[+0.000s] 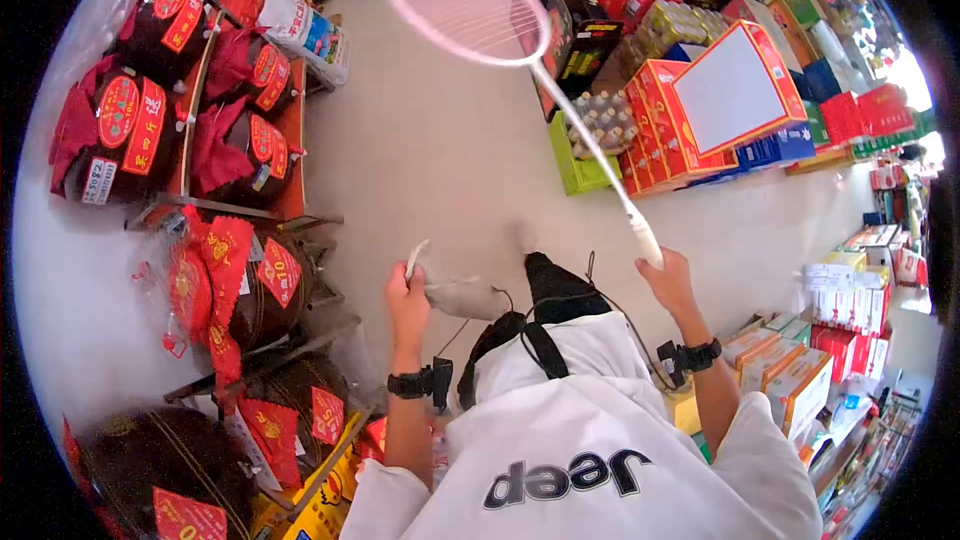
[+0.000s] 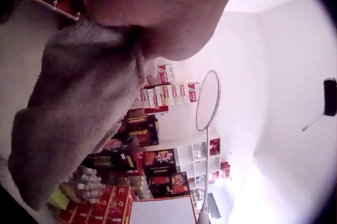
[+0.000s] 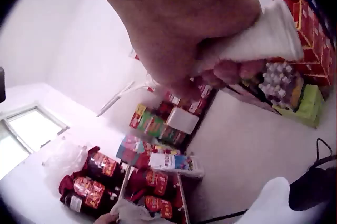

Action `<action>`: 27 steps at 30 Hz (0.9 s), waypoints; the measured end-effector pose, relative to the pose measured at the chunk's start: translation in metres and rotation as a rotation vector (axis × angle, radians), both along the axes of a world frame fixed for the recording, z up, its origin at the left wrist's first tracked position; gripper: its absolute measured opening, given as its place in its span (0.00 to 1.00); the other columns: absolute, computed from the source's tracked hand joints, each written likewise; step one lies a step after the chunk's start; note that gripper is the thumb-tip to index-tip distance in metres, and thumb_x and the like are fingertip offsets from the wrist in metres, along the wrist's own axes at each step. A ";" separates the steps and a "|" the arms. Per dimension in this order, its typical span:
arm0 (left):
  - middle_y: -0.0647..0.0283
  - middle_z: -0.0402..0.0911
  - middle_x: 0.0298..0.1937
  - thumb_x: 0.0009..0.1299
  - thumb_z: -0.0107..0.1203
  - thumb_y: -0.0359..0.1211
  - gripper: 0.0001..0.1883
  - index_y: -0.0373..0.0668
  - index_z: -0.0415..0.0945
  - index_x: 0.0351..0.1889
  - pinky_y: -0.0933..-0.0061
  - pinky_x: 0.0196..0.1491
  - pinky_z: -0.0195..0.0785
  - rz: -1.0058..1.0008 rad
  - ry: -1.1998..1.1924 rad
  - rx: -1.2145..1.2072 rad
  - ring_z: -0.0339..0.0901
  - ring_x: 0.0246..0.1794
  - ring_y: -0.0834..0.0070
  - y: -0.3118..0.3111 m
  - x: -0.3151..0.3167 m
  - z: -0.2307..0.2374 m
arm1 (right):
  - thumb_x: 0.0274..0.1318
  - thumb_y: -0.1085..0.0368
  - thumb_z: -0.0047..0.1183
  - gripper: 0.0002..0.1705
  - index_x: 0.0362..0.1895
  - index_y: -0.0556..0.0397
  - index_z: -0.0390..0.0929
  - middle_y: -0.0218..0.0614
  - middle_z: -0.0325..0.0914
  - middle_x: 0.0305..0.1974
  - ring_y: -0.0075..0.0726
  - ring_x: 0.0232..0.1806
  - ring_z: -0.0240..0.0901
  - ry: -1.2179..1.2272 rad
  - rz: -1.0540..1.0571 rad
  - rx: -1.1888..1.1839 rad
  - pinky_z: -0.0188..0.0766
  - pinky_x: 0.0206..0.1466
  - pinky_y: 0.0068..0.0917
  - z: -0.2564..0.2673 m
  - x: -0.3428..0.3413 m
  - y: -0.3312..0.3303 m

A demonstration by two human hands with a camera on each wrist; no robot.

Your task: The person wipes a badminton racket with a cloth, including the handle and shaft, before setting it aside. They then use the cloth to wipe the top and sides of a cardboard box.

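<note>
My right hand [image 1: 672, 285] grips the white handle of a badminton racket [image 1: 643, 232], which points up and forward, its pink-rimmed head high over the aisle. In the right wrist view the fingers curl round the handle, with its flared butt end sticking out past the hand. The left hand [image 1: 407, 305] pinches a grey cloth [image 1: 465, 297] at about waist height. One light corner pokes up above those fingers, and the rest hangs to the side. Seen from the left wrist, the cloth [image 2: 73, 103] droops in a long fold below the hand.
Dark round jars [image 1: 130, 130] with red labels fill a shelf along the left. To the right stand stacked red cartons [image 1: 660, 130], a green crate of bottles [image 1: 590, 155] and more boxes [image 1: 790, 370]. A pale floor [image 1: 400, 140] runs between them.
</note>
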State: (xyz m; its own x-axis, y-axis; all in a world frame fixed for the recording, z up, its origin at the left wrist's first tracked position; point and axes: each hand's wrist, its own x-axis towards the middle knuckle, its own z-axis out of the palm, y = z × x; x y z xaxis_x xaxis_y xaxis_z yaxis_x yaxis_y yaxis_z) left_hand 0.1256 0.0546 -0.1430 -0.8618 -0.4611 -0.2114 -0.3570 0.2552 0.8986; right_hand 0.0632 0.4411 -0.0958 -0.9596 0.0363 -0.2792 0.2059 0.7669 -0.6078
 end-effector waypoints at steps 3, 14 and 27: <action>0.62 0.70 0.24 0.67 0.47 0.33 0.10 0.33 0.70 0.36 0.73 0.32 0.60 -0.022 0.035 0.013 0.65 0.26 0.76 0.007 0.004 -0.017 | 0.48 0.58 0.56 0.16 0.22 0.59 0.71 0.36 0.66 0.13 0.30 0.15 0.62 0.023 -0.135 -0.012 0.61 0.21 0.32 -0.012 0.015 0.022; 0.64 0.67 0.21 0.67 0.47 0.32 0.09 0.34 0.69 0.33 0.71 0.28 0.59 -0.076 -0.059 -0.020 0.64 0.23 0.75 0.063 -0.012 -0.002 | 0.57 0.59 0.51 0.10 0.29 0.49 0.69 0.20 0.60 0.15 0.15 0.14 0.56 0.427 -0.588 -0.186 0.52 0.13 0.18 0.029 -0.019 0.152; 0.61 0.69 0.28 0.67 0.49 0.33 0.10 0.33 0.70 0.35 0.70 0.37 0.59 0.023 -0.322 -0.152 0.64 0.31 0.74 0.233 -0.083 -0.053 | 0.56 0.59 0.50 0.14 0.28 0.54 0.64 0.30 0.63 0.16 0.24 0.12 0.61 0.385 -0.976 0.013 0.58 0.11 0.25 -0.091 -0.181 0.495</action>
